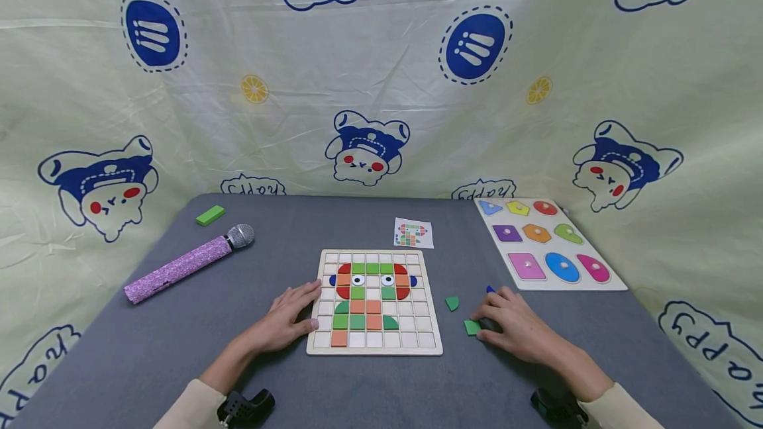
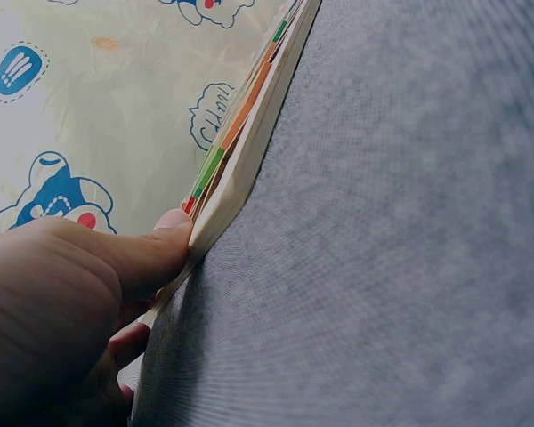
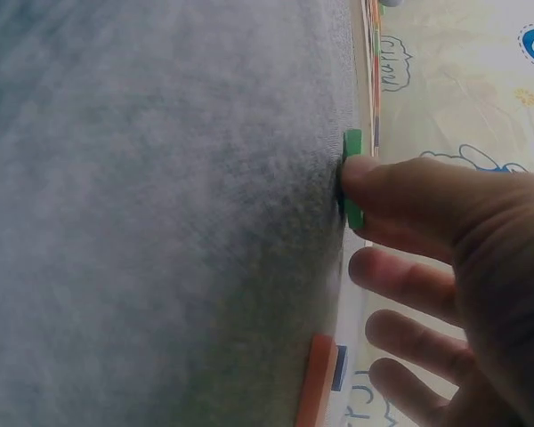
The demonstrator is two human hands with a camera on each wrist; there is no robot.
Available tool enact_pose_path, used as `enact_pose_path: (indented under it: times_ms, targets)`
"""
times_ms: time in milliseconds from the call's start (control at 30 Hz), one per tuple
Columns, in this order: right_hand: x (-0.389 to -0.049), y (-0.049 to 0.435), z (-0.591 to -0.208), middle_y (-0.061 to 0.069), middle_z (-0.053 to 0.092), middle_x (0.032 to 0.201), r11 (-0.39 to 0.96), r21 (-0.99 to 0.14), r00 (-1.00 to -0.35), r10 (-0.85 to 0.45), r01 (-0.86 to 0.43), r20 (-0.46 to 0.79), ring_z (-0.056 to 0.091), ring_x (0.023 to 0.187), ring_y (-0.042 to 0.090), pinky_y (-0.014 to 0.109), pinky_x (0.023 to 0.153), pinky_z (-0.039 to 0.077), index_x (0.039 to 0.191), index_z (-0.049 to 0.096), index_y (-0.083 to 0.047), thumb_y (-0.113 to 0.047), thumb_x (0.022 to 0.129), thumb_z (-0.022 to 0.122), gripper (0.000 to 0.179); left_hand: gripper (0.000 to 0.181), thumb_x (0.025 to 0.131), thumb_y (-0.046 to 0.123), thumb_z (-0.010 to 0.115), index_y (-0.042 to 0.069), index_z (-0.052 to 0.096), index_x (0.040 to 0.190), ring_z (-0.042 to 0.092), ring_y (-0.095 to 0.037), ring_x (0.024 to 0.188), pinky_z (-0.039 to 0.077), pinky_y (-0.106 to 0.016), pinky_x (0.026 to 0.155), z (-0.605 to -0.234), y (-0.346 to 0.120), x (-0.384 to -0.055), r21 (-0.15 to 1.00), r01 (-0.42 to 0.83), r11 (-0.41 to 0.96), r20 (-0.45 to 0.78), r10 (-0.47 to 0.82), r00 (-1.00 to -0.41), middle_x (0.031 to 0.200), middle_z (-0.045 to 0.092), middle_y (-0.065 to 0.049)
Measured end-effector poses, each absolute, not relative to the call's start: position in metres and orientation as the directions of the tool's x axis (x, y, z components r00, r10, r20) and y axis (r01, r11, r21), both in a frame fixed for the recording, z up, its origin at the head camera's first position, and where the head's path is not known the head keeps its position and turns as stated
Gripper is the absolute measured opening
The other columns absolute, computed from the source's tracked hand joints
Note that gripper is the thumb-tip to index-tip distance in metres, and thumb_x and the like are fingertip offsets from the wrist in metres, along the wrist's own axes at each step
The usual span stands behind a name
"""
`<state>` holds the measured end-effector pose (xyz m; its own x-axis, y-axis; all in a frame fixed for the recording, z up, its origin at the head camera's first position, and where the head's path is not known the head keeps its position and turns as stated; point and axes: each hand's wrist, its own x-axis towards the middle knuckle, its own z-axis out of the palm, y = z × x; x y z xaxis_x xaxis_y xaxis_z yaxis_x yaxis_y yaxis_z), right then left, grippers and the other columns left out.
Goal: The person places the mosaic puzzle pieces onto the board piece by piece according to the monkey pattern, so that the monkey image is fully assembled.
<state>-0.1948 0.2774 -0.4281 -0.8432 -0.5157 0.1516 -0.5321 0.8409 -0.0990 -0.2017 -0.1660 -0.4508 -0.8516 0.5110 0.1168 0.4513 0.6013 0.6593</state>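
Observation:
A white gridded puzzle board [image 1: 411, 343] holds green, orange, red and blue tiles that form a figure with two eyes. My left hand [image 1: 286, 316] rests against its left edge, fingers spread; the left wrist view has the thumb [image 2: 165, 245] touching the board's rim. To the right of the board, my right hand [image 1: 518, 326] pinches a green tile [image 1: 471, 328] between thumb and index finger, low at the tabletop. A green rounded tile [image 1: 452, 303] lies between board and hand. Beyond the fingers a blue piece [image 1: 490, 289] shows. An orange tile [image 3: 316, 382] appears in the right wrist view.
Behind the board lies a small picture card [image 1: 413, 233]. A knobbed shape board [image 1: 501, 257] occupies the back right. Toward the back left are a glittery purple microphone [image 1: 185, 267] and a green block [image 1: 210, 216]. A printed cloth [image 1: 381, 51] hangs behind the grey table.

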Motion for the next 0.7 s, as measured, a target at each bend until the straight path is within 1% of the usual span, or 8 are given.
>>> enact_pose_path:
  times_ms: [300, 533, 700]
  targets:
    - [-0.192, 0.265, -0.418, -0.014, 0.056, 0.092, 0.826, -0.117, -0.831, -0.533, -0.552, 0.157, 0.039, 0.089, 0.007, 0.030, 0.076, 0.038, 0.100, 0.072, -0.025, -0.034, 0.078, 0.075, 0.023, 0.060, 0.093, 0.019, 0.057, -0.004, 0.033, 0.144, 0.021, -0.044, 0.141, 0.007, -0.065, 0.112, -0.451, -0.166, -0.202, 0.658, 0.452, 0.602, 0.117, 0.512, -0.851, 0.154, 0.027, -0.019]
    - [-0.190, 0.241, -0.412, -0.014, 0.056, 0.093, 0.802, -0.145, -0.812, -0.553, -0.579, 0.186, 0.039, 0.092, 0.007, 0.031, 0.078, 0.037, 0.099, 0.072, -0.026, -0.034, 0.078, 0.075, 0.023, 0.061, 0.093, 0.020, 0.057, -0.004, 0.033, 0.144, 0.020, -0.045, 0.142, 0.006, -0.065, 0.112, -0.451, -0.166, -0.203, 0.660, 0.453, 0.600, 0.118, 0.512, -0.851, 0.154, 0.027, -0.019]
    - [-0.190, 0.221, -0.412, -0.012, 0.056, 0.093, 0.779, -0.135, -0.786, -0.583, -0.612, 0.204, 0.040, 0.092, 0.007, 0.031, 0.079, 0.037, 0.098, 0.072, -0.024, -0.037, 0.078, 0.075, 0.024, 0.061, 0.093, 0.020, 0.057, -0.004, 0.033, 0.144, 0.020, -0.044, 0.142, 0.006, -0.064, 0.112, -0.451, -0.166, -0.203, 0.662, 0.450, 0.599, 0.114, 0.513, -0.851, 0.154, 0.026, -0.019]
